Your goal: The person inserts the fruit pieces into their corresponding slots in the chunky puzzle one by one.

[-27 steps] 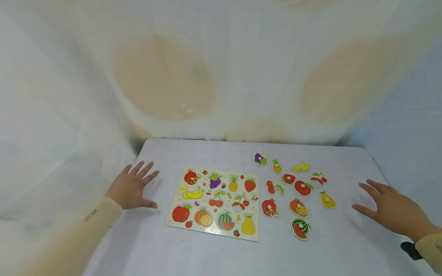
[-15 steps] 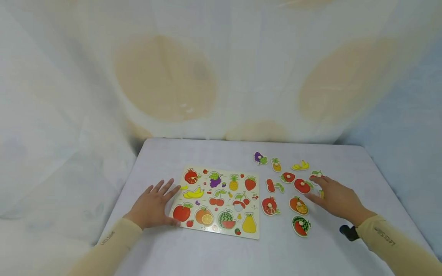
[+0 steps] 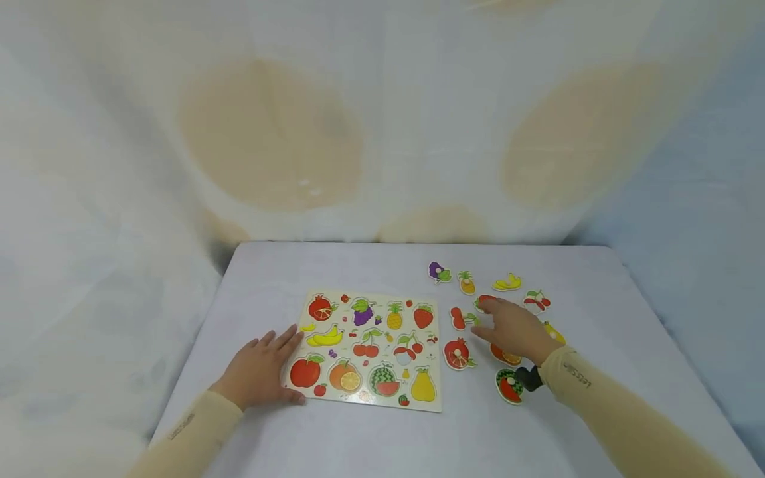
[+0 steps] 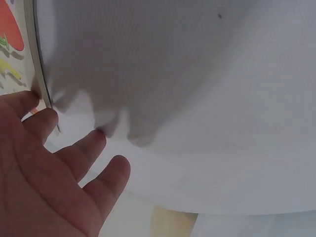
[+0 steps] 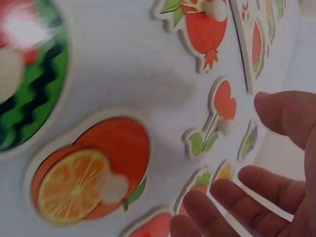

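Right hand (image 3: 516,330) shifted leftward over cutouts (image 3: 457,354), fingers (image 5: 271,188) parted, empty, left hand (image 3: 259,372) spread at board (image 3: 364,359) (long axis crosswise)

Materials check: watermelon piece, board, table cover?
Watermelon piece: likely wood or fibreboard, glossy printed face; pale cut edge, bright glare.
Board: probably the same, somewhat glossy; printed face, plain thick edge, glare near the front.
Table cover: looks like matte white fabric; faint weave-like texture in the left wrist view, though coated sheeting is possible.
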`<control>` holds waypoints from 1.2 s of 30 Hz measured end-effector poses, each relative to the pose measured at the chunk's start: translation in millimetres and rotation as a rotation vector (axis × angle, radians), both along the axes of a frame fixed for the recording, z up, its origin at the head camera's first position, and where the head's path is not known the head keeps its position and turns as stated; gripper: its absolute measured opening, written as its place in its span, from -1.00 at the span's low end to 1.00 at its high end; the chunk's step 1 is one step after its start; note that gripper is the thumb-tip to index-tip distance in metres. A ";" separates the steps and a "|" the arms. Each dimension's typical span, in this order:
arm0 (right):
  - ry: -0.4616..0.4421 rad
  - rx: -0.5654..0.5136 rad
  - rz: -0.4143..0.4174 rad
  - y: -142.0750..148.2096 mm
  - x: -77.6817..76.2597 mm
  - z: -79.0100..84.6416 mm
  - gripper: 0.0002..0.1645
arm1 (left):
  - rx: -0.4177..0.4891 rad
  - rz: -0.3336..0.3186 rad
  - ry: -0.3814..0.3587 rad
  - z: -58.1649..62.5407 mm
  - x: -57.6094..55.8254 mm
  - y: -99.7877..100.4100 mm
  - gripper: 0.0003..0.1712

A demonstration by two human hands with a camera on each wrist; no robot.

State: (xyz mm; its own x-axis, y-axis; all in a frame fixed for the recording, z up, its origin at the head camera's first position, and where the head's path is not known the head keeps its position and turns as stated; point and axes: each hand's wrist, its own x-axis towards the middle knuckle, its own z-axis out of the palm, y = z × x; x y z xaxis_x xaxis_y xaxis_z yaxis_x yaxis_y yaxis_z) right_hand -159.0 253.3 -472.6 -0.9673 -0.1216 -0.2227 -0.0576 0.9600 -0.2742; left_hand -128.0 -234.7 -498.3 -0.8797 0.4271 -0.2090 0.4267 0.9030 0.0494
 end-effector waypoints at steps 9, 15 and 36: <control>-0.023 -0.028 -0.084 -32.4 -16.8 -11.5 -0.29 | 0.031 0.055 -0.018 -2.9 5.8 -1.4 0.39; -0.025 0.017 -0.136 -39.8 -19.0 -20.3 -0.34 | -0.019 0.063 -0.040 -1.1 1.7 7.5 0.37; 0.071 0.074 -0.048 -37.6 -19.3 -32.0 -0.38 | -0.053 0.048 -0.051 6.6 1.5 17.0 0.37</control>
